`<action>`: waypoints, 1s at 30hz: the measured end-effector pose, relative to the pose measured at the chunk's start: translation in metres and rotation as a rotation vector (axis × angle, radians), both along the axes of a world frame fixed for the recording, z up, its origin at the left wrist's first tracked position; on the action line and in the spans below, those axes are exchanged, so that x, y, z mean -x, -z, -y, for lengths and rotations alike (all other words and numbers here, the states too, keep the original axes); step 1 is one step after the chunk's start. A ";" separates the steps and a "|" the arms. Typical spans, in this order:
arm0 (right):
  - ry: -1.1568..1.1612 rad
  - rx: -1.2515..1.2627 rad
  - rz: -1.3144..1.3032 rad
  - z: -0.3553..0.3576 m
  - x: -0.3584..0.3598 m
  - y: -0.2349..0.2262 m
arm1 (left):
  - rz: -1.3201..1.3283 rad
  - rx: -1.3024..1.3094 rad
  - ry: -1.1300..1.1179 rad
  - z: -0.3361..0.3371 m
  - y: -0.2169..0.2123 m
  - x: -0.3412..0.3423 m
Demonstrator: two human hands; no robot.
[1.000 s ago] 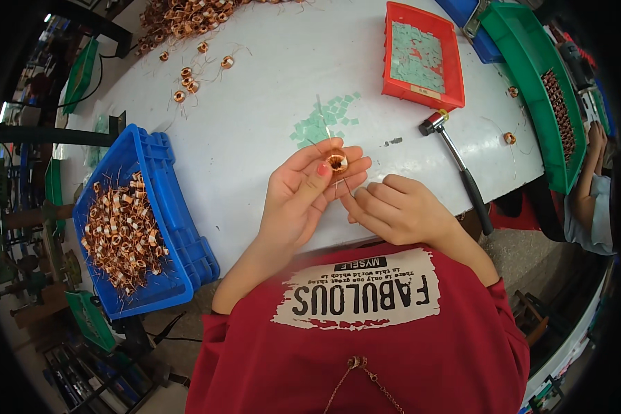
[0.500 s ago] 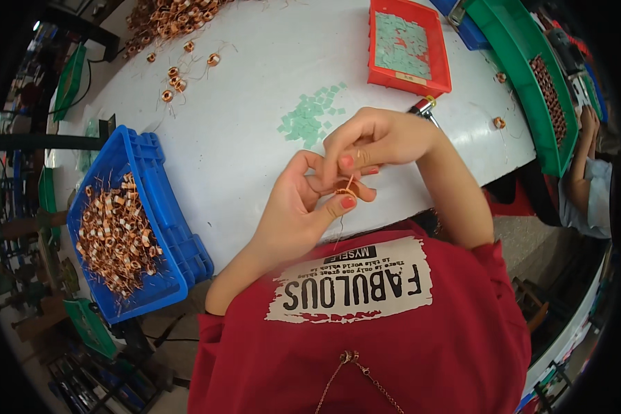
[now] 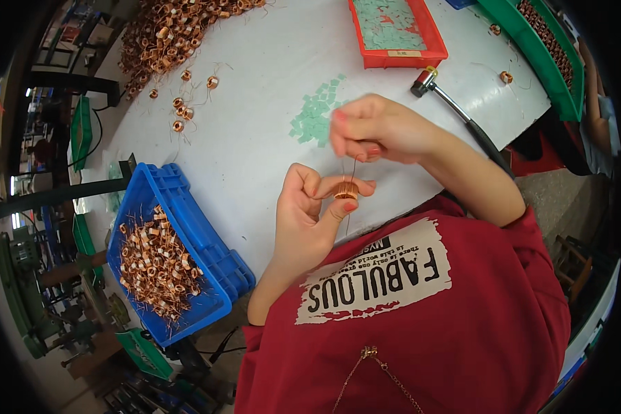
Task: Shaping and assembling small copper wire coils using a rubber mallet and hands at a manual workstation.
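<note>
A small ring-shaped copper wire coil (image 3: 346,191) is pinched between the thumb and forefinger of my left hand (image 3: 302,222), above the table's near edge. Thin wire leads (image 3: 355,168) stand up from the coil, and one lead hangs below it. Just above, my right hand (image 3: 390,131) has its fingertips closed at the upper end of a lead; the exact pinch point is partly hidden. Small pale green square pieces (image 3: 317,114) lie loose on the table behind my hands, partly covered by the right fingers.
On the left stands a blue bin (image 3: 210,241) of copper coils; a coil heap (image 3: 176,34) lies at far left. At the back are a red tray (image 3: 400,61) of green squares and a green tray (image 3: 569,103) of coils. A hammer (image 3: 455,107) lies beside my right forearm.
My right hand has risen away from the left, and the wire leads now show between them. The whole view has shifted, uncovering the hammer. My left hand keeps hold of the coil.
</note>
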State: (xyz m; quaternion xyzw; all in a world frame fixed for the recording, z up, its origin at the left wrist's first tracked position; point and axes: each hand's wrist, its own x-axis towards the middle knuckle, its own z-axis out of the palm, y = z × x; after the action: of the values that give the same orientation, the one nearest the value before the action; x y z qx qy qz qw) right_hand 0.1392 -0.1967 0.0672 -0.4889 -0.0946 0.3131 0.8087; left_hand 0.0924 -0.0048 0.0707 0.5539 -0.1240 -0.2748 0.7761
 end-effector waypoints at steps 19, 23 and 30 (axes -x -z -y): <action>0.280 0.378 0.125 0.007 0.008 -0.022 | 0.074 -0.128 -0.049 0.010 -0.003 -0.020; 0.493 0.323 0.319 -0.011 0.015 -0.003 | 0.018 0.078 -0.272 0.007 -0.008 -0.030; 0.269 0.427 0.836 -0.017 0.021 0.004 | -0.127 0.290 -0.343 -0.001 -0.003 -0.033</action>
State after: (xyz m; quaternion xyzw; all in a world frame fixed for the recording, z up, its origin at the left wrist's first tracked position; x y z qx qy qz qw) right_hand 0.1179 -0.1792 0.0635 -0.7356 -0.2810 -0.0052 0.6163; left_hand 0.1257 -0.0041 0.0734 0.4312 -0.0171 -0.1525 0.8891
